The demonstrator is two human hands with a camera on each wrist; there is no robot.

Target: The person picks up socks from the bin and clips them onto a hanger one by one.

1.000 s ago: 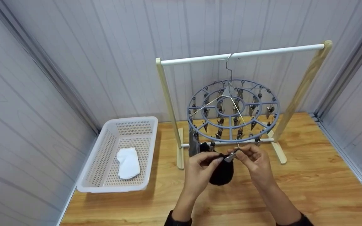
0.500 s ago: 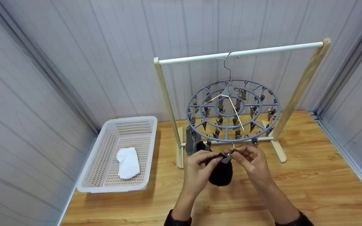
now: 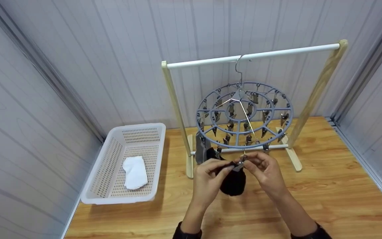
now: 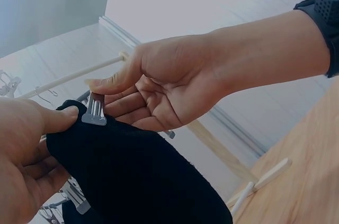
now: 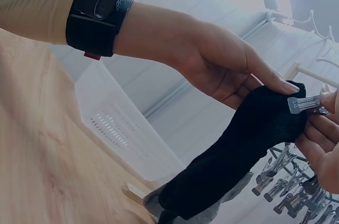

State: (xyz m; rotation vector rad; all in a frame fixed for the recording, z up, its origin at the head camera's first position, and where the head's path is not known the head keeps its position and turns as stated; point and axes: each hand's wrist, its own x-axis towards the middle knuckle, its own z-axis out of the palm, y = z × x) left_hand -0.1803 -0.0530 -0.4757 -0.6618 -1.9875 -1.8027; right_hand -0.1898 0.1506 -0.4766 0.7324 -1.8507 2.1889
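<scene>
A black sock [image 3: 233,183] hangs from my left hand [image 3: 207,179], which pinches its upper edge between thumb and fingers. My right hand [image 3: 264,172] holds a metal clip [image 4: 95,112] by its handle end, thumb on top. In the left wrist view the clip's jaws lie over the sock's edge, close to the left thumb. The clip hangs from the front rim of a round blue-grey clip hanger [image 3: 237,132]. To the left of the hands, a grey sock [image 3: 201,151] and another black piece [image 3: 212,153] hang below the rim, partly hidden.
A wooden stand with a white rail [image 3: 204,63] carries the hanger by its hook. Several metal clips dangle from the rings. On the left of the wooden table [image 3: 337,186] stands a white basket [image 3: 118,200] with a white sock [image 3: 135,172] inside.
The hanger has swung slightly to the left. With it, the clip in my right hand has shifted a little left, closer to my left fingertips. My left hand has stayed almost still on the sock.
</scene>
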